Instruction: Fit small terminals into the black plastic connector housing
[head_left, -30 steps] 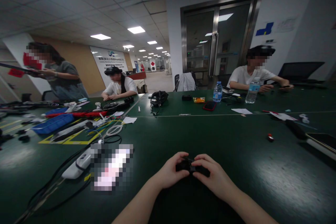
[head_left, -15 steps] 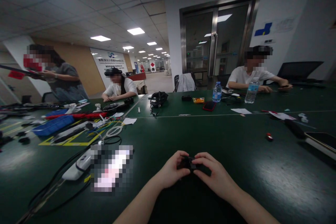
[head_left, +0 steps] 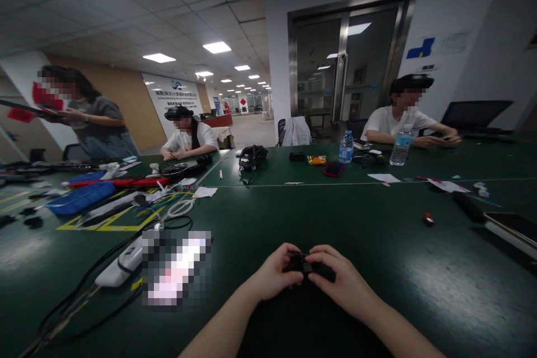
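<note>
Low over the near part of the dark green table (head_left: pixel 377 201), a small black object (head_left: pixel 307 266) sits between my two hands. Its exact kind does not show; it looks like dark plastic. My left hand (head_left: pixel 273 272) pinches its left end, thumb below and fingers above. From the other side, my right hand (head_left: pixel 340 274) grips it the same way, and a dark part of it shows between the right thumb and fingers. Fingers cover much of its surface. Both forearms reach in from the bottom edge.
To the left lie a white power strip (head_left: pixel 121 264), cables and a blue tray (head_left: pixel 79 198). A small red-topped item (head_left: pixel 428 219) is at the right. Water bottles (head_left: pixel 346 147) stand farther back. Two co-workers sit across the table; another person stands at the far left.
The black object has shifted slightly within my fingers, and more of it shows under my right hand. My hands stay in nearly the same place. The right co-worker's hands have come closer together.
</note>
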The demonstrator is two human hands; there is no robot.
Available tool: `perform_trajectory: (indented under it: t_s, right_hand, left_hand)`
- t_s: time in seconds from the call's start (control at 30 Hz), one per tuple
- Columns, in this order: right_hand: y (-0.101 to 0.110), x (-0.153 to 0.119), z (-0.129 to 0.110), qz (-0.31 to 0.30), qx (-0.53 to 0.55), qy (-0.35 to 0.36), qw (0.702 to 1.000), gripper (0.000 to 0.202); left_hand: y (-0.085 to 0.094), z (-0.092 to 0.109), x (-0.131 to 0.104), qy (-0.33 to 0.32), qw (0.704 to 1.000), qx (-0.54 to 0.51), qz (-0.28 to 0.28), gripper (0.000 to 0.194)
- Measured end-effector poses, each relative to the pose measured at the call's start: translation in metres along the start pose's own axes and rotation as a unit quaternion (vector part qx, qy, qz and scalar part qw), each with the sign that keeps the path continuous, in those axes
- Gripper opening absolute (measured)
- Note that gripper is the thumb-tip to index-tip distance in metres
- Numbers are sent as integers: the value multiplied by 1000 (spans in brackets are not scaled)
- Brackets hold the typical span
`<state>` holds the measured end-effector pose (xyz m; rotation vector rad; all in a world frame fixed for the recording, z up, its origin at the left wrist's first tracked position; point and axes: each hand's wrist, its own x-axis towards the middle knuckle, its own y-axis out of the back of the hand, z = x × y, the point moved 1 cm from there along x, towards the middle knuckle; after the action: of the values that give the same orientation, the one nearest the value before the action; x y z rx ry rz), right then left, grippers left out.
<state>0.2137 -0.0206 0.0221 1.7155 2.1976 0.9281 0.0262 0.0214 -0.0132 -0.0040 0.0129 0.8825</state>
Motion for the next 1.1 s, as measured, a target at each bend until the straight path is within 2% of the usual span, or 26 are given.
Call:
perform_trajectory:
  t_s: [0.17, 0.3, 0.5, 1.1]
  right_hand:
    - [1, -1, -3, -6, 4, 0, 1000, 21]
    - [0, -1, -4, -10, 6, 0, 1000, 19]
    - [0, -1, -3, 6, -6, 8, 1000, 26]
    - [-1, -1, -1, -2, -8, -7, 1000, 17]
  left_hand:
    - [-1, 3, -1, 7, 1000, 2, -12, 43]
    - [-1, 4, -2, 1, 1000, -6, -18, 58]
    - [-1, 1, -1, -4, 1000, -13, -18, 46]
    - [-2, 8, -3, 12, 999, -28, -18, 52]
